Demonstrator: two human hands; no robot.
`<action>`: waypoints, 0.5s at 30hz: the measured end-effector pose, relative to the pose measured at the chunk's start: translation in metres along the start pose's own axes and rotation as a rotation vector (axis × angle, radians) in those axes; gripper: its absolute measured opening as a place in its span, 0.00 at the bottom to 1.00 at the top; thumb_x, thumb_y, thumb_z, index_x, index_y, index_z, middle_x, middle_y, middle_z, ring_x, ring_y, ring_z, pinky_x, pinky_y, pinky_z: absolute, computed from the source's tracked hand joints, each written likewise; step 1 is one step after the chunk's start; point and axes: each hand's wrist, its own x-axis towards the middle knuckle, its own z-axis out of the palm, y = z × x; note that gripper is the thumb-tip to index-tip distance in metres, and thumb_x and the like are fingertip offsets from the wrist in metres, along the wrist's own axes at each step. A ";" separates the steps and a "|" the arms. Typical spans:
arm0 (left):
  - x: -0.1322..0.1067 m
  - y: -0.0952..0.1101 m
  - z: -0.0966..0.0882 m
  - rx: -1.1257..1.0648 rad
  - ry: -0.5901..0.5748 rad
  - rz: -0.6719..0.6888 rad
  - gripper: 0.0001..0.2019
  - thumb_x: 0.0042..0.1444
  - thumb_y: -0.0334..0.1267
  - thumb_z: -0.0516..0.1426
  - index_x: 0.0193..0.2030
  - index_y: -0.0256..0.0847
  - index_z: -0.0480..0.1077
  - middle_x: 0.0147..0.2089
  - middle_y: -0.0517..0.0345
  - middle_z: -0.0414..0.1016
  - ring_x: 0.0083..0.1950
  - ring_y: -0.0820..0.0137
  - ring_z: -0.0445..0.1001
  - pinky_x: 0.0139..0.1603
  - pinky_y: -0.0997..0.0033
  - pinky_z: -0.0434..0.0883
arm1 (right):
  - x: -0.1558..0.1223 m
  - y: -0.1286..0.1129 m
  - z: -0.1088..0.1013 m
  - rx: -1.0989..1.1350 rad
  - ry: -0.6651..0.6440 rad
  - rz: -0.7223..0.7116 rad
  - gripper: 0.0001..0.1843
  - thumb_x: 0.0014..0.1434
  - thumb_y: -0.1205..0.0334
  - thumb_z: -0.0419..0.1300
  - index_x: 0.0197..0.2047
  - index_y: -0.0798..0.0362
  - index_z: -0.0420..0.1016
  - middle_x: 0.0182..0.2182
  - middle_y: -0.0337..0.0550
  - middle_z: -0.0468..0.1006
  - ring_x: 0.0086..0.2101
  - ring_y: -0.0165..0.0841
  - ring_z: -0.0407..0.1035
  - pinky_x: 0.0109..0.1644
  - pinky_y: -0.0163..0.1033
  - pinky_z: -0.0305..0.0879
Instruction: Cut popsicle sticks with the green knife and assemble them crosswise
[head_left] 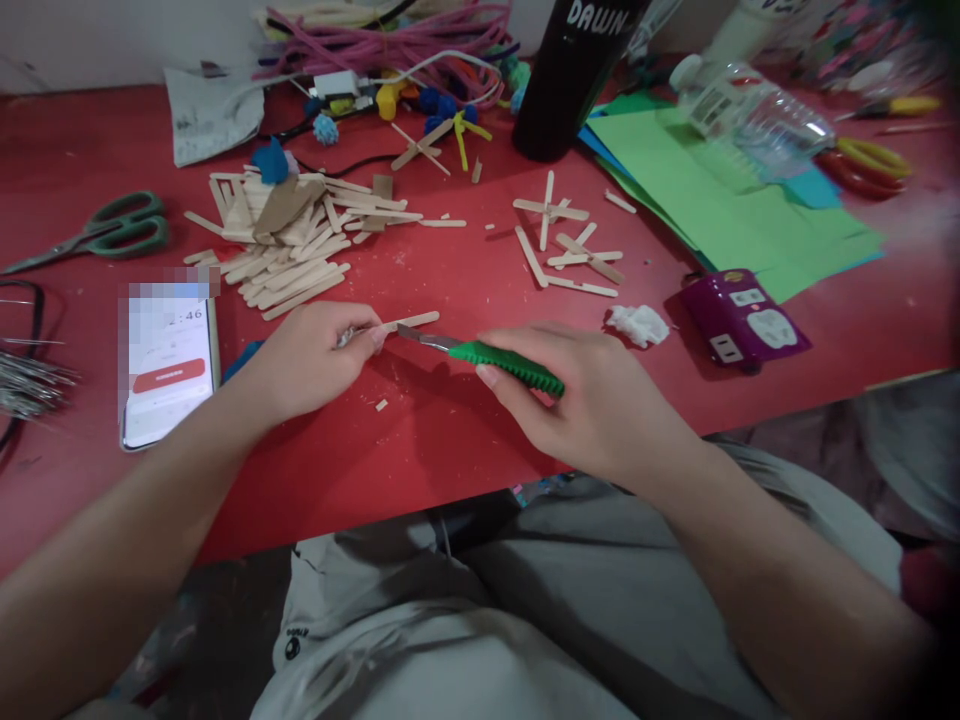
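Between the fingers of my left hand (pixel 330 345) is a pale wooden craft stick (pixel 416 320), its free end pointing right. My right hand (pixel 577 390) is closed around a green utility knife (pixel 510 365). The knife's blade (pixel 420 338) points left and lies at the stick, close to my left fingertips; whether it cuts into the wood I cannot tell. A small wood chip (pixel 382 405) lies on the red tabletop below. Beyond my left hand spreads a heap of craft sticks (pixel 300 275). Past the knife are crossed craft sticks (pixel 551 211) and several loose pieces.
A lit phone (pixel 169 365) lies left of my left hand, with green-handled scissors (pixel 127 230) behind it. Right of my right hand sit crumpled white tissue (pixel 637 325) and a purple box (pixel 742 320). Green paper (pixel 720 200), a plastic bottle (pixel 750 110) and a black tumbler (pixel 562 90) stand farther back.
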 end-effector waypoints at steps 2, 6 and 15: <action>0.000 -0.001 0.000 0.001 -0.001 0.005 0.18 0.61 0.50 0.49 0.32 0.40 0.73 0.25 0.58 0.68 0.28 0.70 0.64 0.31 0.69 0.58 | 0.000 0.000 0.000 -0.005 -0.004 -0.006 0.14 0.67 0.57 0.54 0.48 0.51 0.78 0.41 0.48 0.81 0.39 0.39 0.75 0.42 0.40 0.64; 0.000 -0.003 0.001 -0.015 -0.004 0.014 0.18 0.60 0.50 0.49 0.34 0.41 0.75 0.26 0.58 0.70 0.29 0.70 0.65 0.31 0.69 0.58 | 0.000 0.002 0.003 -0.023 -0.003 -0.022 0.14 0.67 0.57 0.54 0.49 0.52 0.78 0.41 0.47 0.81 0.40 0.39 0.75 0.43 0.40 0.64; 0.001 -0.005 0.000 -0.036 -0.020 0.041 0.18 0.60 0.50 0.50 0.34 0.41 0.75 0.26 0.58 0.71 0.29 0.70 0.65 0.33 0.70 0.59 | -0.002 0.001 0.000 -0.064 -0.030 -0.023 0.13 0.67 0.58 0.55 0.49 0.51 0.78 0.40 0.49 0.81 0.40 0.40 0.75 0.40 0.40 0.63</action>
